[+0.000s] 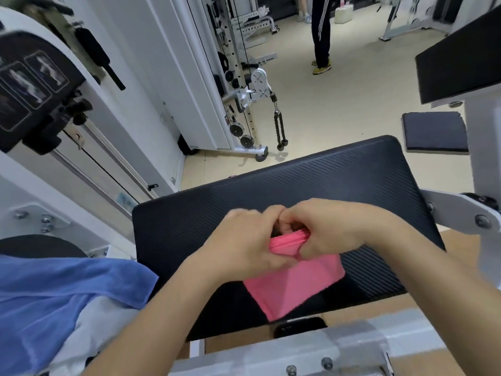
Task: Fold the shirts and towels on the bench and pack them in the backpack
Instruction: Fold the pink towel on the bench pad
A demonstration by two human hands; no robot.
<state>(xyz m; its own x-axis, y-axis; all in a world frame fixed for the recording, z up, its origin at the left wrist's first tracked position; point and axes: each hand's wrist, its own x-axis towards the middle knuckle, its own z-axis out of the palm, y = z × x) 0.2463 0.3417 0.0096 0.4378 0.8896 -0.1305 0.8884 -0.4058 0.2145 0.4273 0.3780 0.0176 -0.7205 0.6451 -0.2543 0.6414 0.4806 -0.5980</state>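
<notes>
A pink towel (298, 283) is held bunched over the black bench pad (325, 180). Its gathered upper edge is pinched between the curled fingers and thumbs of the left hand (244, 240) and the right hand (330, 229), which meet above the middle of the pad. The loose lower part drapes toward the near edge; whether it rests on the pad cannot be told. A crooked fold is judged the main risk: with the cloth gathered in pleats, corners could be mismatched, and the trailing corner could slip off the near edge if it is laid down too close to it. A blue towel (54, 289) and a pale garment (103, 327) are piled at the left, just beside the pad, and could be snagged by a wide leftward sweep. Uncovered pad shows beyond and to the right of the hands, so spreading is judged easiest there. No backpack is seen.
</notes>
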